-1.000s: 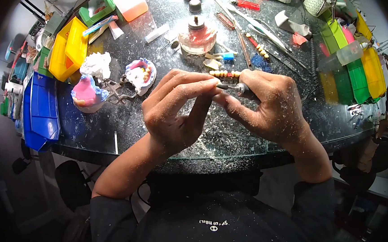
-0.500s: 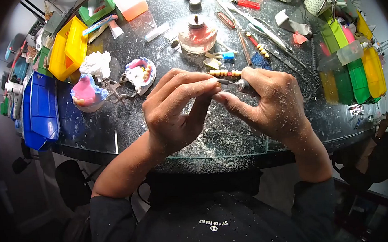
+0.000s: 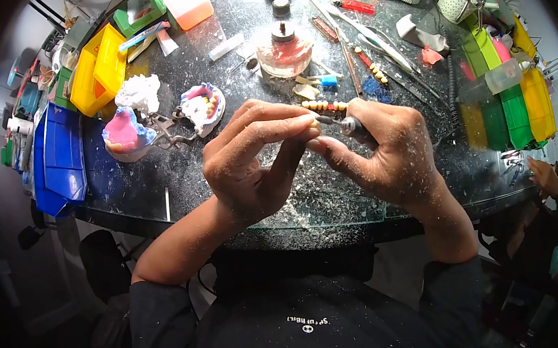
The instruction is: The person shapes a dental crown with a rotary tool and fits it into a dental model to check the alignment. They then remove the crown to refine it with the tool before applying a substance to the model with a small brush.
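My left hand (image 3: 252, 153) pinches a small ivory artificial tooth (image 3: 315, 124) between thumb and fingertips, mostly covered by them. Around a rotary handpiece (image 3: 352, 127) the fingers of my right hand (image 3: 393, 146) are wrapped. Its dark bur (image 3: 327, 119) points left and appears to touch the tooth, while my right thumb rests by the left fingertips. Pale dust coats both hands. Just beyond them lies a strip of artificial teeth (image 3: 323, 106). To the left, an articulator (image 3: 171, 135) stands with plaster dental casts, one bearing pink wax (image 3: 127, 129) and one with several teeth (image 3: 202, 105).
A glass spirit lamp (image 3: 285, 54) stands behind my hands. Metal tools (image 3: 373, 35) and another tooth strip (image 3: 371, 65) lie at the back right. Yellow (image 3: 98, 70) and blue bins (image 3: 59, 160) line the left. At the right edge is another person's hand (image 3: 544, 177).
My hands have shifted slightly, and the tooth shows more between my left fingertips. At the right edge, the other person's hand has risen toward the table edge.
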Action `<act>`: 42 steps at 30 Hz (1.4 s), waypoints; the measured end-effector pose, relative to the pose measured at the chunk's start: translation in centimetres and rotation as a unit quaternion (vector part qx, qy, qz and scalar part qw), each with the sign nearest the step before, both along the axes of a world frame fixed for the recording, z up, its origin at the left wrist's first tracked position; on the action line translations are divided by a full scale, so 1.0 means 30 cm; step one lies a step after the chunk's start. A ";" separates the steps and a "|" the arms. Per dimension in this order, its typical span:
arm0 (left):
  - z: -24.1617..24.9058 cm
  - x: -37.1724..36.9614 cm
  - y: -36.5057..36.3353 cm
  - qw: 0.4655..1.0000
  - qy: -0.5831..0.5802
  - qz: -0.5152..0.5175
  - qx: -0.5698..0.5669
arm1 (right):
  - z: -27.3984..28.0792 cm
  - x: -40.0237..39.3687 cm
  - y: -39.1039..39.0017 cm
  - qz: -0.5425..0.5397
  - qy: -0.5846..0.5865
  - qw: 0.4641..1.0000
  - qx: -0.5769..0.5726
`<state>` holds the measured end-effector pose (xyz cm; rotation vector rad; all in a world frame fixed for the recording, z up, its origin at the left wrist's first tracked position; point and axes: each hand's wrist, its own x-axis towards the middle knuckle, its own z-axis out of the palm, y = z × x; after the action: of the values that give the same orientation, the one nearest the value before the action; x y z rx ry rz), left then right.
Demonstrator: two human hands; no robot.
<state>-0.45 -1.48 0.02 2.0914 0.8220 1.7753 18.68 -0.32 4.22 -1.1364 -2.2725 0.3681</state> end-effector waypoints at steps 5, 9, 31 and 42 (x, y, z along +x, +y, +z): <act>-0.006 0.004 -0.011 0.999 -0.026 -0.006 -0.037 | 0.000 -0.002 -0.002 0.004 0.013 1.000 -0.017; -0.006 0.004 -0.010 0.999 -0.018 -0.007 -0.033 | -0.004 -0.002 -0.006 0.010 0.018 1.000 -0.023; -0.021 0.000 -0.036 0.986 -0.074 -0.090 -0.119 | 0.009 -0.012 -0.004 0.006 0.040 0.997 -0.065; 0.011 0.003 -0.007 0.999 0.029 0.037 -0.016 | -0.003 -0.009 -0.001 -0.012 0.005 1.000 -0.019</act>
<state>-0.37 -1.69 0.36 2.1265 0.9489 1.7351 18.42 -0.36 4.13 -1.1776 -2.2498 0.4092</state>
